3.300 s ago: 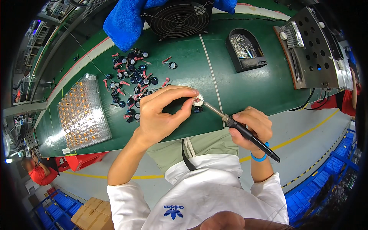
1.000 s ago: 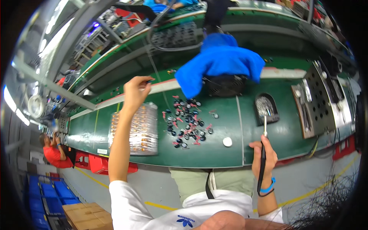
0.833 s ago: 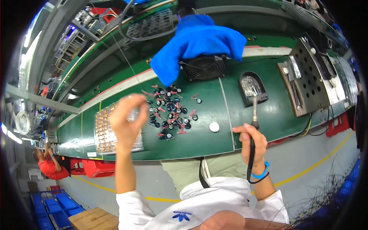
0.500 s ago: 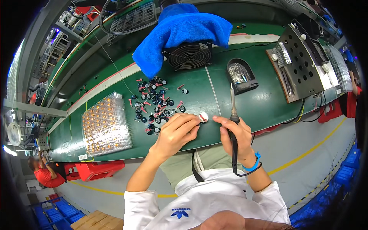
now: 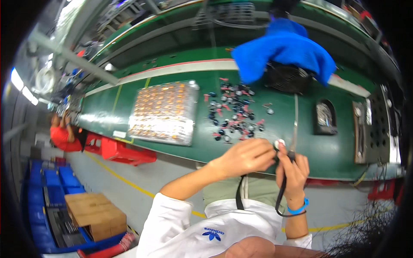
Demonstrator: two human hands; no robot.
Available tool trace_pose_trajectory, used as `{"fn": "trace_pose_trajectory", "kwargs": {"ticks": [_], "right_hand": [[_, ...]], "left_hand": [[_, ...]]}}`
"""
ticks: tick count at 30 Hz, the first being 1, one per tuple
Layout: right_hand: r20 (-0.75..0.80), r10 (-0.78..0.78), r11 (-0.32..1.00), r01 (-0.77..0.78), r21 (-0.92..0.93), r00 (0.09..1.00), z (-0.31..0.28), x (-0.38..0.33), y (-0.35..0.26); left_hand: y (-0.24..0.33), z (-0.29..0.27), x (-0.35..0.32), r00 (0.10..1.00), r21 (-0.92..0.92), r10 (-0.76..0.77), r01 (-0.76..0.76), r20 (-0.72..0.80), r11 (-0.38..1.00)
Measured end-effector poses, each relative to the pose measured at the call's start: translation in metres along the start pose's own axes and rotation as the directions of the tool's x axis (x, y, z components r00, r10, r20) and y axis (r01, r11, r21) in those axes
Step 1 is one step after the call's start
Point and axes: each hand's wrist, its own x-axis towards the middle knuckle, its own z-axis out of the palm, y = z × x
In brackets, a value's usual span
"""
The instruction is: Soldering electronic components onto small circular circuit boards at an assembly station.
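A small round white part with a reddish piece on it (image 5: 279, 144) is pinched at the fingertips of my left hand (image 5: 247, 158). My right hand (image 5: 293, 172) is closed around a soldering iron (image 5: 292, 155), whose metal shaft points away from me over the green bench. Its thumb and index fingertip meet the white part from the right. Just beyond my left hand lies a loose pile of small dark round components with red-sleeved leads (image 5: 234, 109). A single such component (image 5: 269, 110) sits apart, right of the pile.
Left of the pile stands a clear tray with rows of copper-coloured parts (image 5: 161, 114). A fan (image 5: 287, 78) under a blue towel (image 5: 284, 49) stands at the back. To the right are a black bin of metal pieces (image 5: 325, 118) and a perforated metal box (image 5: 378, 124). Another person (image 5: 62, 134) sits far left.
My view has swung left, so the bench appears shifted right. My right hand has come in against my left, its fingertips now at the white part, with the soldering iron still held.
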Motion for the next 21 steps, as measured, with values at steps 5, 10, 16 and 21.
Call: {"fn": "trace_pose_trajectory", "kwargs": {"ticks": [5,10,16,21], "right_hand": [[-0.051,0.028,0.997,-0.024,0.078,0.998,0.004,-0.003,0.003],[-0.1,0.129,0.971,-0.105,0.213,0.987,0.005,-0.005,0.003],[-0.144,0.101,0.979,-0.072,0.192,0.984,0.006,-0.005,0.005],[-0.128,0.109,0.977,-0.082,0.199,0.986,0.004,-0.005,0.003]], "left_hand": [[-0.017,-0.108,-0.027,0.971,0.242,-0.229,0.237,-0.062,0.941],[-0.108,-0.206,-0.087,0.773,0.378,-0.579,0.633,-0.26,0.676],[-0.137,-0.214,-0.084,0.798,0.481,-0.58,0.577,-0.162,0.66],[-0.148,-0.21,-0.09,0.812,0.447,-0.556,0.569,-0.177,0.69]]}}
